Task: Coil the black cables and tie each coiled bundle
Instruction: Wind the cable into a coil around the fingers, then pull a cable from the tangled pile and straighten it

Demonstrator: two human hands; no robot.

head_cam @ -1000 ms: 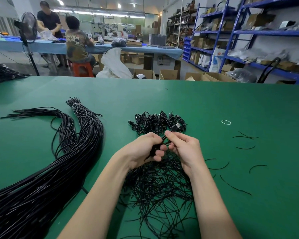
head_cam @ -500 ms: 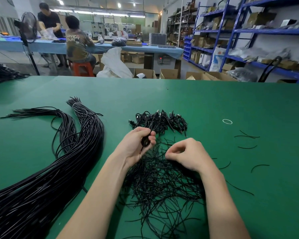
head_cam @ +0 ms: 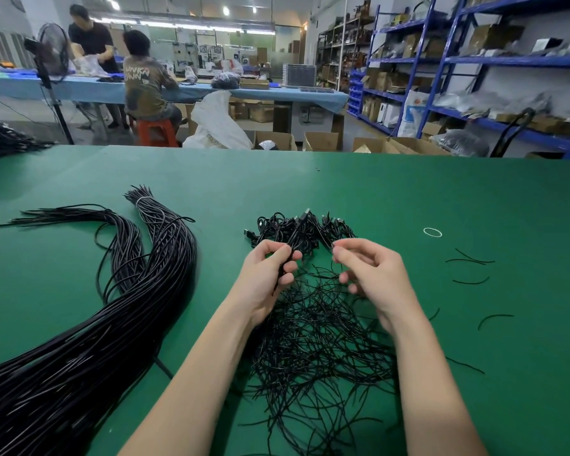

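The only writing I can read is "UNKN" on the shirt back (head_cam: pixel 144 81) of a seated person at the far table. My green table (head_cam: pixel 392 199) lies bare to the right and ahead. My left hand (head_cam: pixel 266 274) pinches a small coiled cable (head_cam: pixel 285 264), just before the coiled pile (head_cam: pixel 305 227). My right hand (head_cam: pixel 374 274) hovers half-curled over the loose ties (head_cam: pixel 316 340); whether it holds one, I cannot tell.

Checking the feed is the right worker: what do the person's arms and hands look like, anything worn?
Both forearms are bare to the frame's lower edge: no sleeves show. The left hand and right hand wear no gloves, rings, watch or wristband. Nails are short and unpainted.
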